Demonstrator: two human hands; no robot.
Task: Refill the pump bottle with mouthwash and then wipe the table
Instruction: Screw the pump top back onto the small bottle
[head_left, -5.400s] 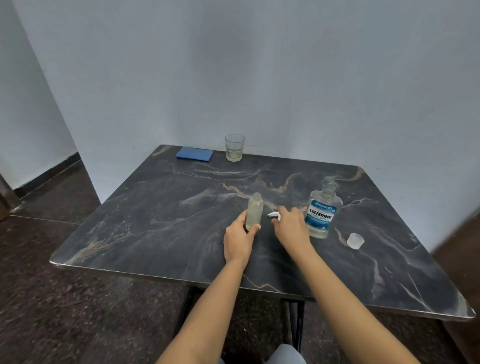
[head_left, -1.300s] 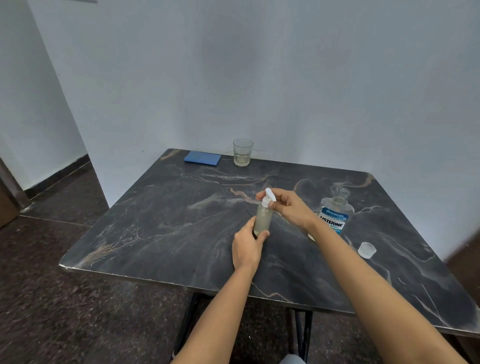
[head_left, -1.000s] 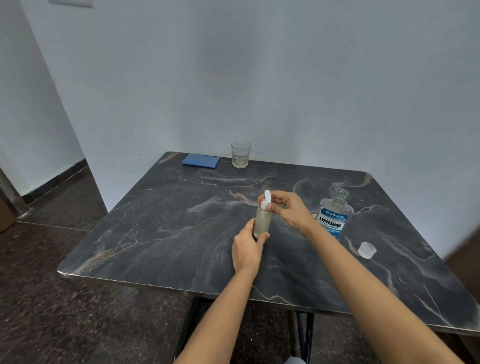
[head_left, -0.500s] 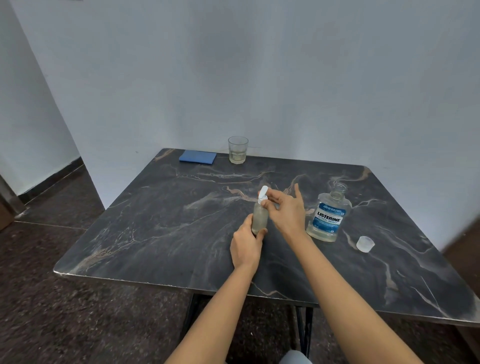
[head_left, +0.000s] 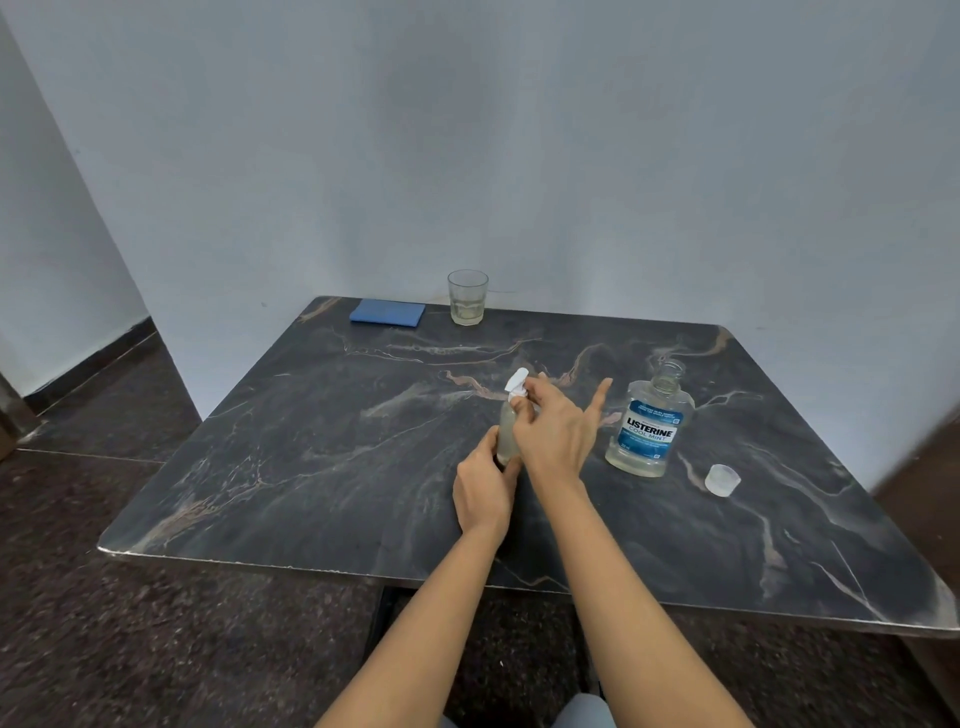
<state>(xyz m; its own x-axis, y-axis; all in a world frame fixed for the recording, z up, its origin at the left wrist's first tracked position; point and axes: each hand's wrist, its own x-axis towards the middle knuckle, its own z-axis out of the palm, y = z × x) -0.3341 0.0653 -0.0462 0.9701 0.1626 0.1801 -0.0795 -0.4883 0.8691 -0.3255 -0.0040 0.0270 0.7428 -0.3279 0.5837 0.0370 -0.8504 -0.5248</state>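
Head view only: pump bottle (head_left: 506, 436) stands upright mid-counter (head_left: 311, 467), straight ahead of me, long axis vertical. My left hand (head_left: 483, 488) grips its lower body from the near side, base seemingly on the counter, though my fingers hide the contact. My right hand (head_left: 556, 436) comes in from the right and above, thumb and fingers pinching the white pump head (head_left: 517, 387) at the neck, one finger sticking out free toward the mouthwash bottle (head_left: 649, 421). Can't tell if the pump is threaded home or just sitting on the neck. My read: refill looks done and I'm closing it up, so the next move is a twist about that vertical axis, right hand turning, left hand only holding against the turn. Risk: tall narrow bottle, so any side load at the top tips it. Mouthwash bottle is just to the right, uncapped and upright, its cap (head_left: 722, 480) lying further right. The wipe is not started: blue cloth (head_left: 387, 313) sits at the far left corner beside the glass (head_left: 467, 297), well away from both hands, with the left hand nearer to it
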